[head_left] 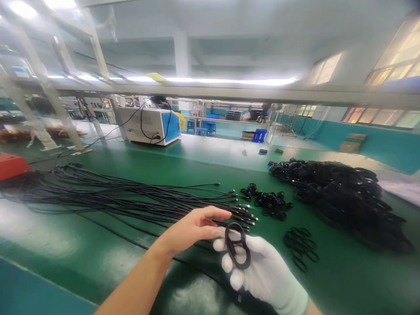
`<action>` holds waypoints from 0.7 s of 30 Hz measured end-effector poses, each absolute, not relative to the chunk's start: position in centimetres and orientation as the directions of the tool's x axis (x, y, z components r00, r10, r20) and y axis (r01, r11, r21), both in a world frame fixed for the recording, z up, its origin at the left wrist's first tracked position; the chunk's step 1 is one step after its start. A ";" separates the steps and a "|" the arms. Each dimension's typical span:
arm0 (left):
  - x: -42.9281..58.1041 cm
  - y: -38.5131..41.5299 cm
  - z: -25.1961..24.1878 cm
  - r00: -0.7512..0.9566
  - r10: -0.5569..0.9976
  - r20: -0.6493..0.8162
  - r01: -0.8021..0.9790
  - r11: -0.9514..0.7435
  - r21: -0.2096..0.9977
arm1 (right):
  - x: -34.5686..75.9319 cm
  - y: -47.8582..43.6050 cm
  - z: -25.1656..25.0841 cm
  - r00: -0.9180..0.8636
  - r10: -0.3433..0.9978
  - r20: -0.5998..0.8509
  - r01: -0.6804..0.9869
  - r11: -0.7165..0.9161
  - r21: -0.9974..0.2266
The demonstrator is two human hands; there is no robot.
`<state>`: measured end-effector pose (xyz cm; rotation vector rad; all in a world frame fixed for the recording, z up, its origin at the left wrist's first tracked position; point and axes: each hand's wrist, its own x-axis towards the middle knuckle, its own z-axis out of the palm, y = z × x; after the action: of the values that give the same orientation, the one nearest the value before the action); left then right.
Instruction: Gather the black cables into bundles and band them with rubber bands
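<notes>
My right hand [265, 269], in a white glove, holds a black cable coil [243, 264] shaped as a narrow oval loop, its gloved fingers curled beneath. Close to the coil's upper left is my bare left hand [198, 225], thumb and index finger stretched out with a gap between them. Behind the hands lies a bundle of long black cables [141, 194], their metal-tipped connectors [251, 216] pointing right. One cable passes beneath both hands. Several loose black rings [301, 246] lie right of my glove, with a heap of small black loops [271, 203] farther back.
A large pile of black coiled cables [348, 201] covers the right of the green table [203, 162]. At the back stands a white and blue machine [152, 127] under a shelf rail [223, 92]. A red object [13, 165] sits at the far left.
</notes>
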<state>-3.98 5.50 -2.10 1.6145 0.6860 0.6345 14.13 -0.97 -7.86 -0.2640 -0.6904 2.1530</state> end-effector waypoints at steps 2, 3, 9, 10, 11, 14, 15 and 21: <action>-4.3 5.7 -2.6 0.777 0.630 0.009 -0.001 -0.013 1.000 | 13.8 -0.8 -8.1 -0.705 0.709 0.015 -0.607 -0.592 -0.531; -4.4 5.8 -2.9 0.796 0.605 0.021 -0.030 0.004 1.000 | 13.7 -0.8 -8.2 -0.725 0.689 -0.004 -0.582 -0.615 -0.533; -4.0 5.8 -4.0 0.670 0.742 0.021 0.131 -0.146 0.981 | 13.6 -0.5 -8.1 -0.394 0.916 -0.083 -0.440 -0.267 -0.857; -3.9 5.8 -4.1 0.642 0.766 0.019 0.177 -0.172 0.969 | 13.6 -0.5 -8.0 -0.336 0.937 -0.092 -0.361 -0.219 -0.906; -3.9 5.8 -4.2 0.621 0.784 0.020 0.203 -0.185 0.962 | 13.7 -0.4 -7.9 -0.301 0.948 -0.100 -0.301 -0.194 -0.934; -4.0 5.8 -4.3 0.560 0.828 0.030 0.161 -0.144 0.976 | 13.8 -0.4 -7.8 -0.304 0.947 -0.103 -0.318 -0.203 -0.926; -4.1 5.8 -4.3 0.523 0.852 0.032 0.136 -0.121 0.983 | 13.8 -0.5 -7.7 -0.323 0.942 -0.088 -0.359 -0.208 -0.910; -4.9 6.4 -4.1 0.281 0.955 0.091 0.091 -0.121 0.988 | 14.0 -0.9 -6.3 -0.253 0.965 -0.073 -0.436 -0.181 -0.881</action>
<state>-4.90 6.41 -4.14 1.4859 1.0208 1.0216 14.05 -0.85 -6.26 -0.8188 -0.9370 1.6609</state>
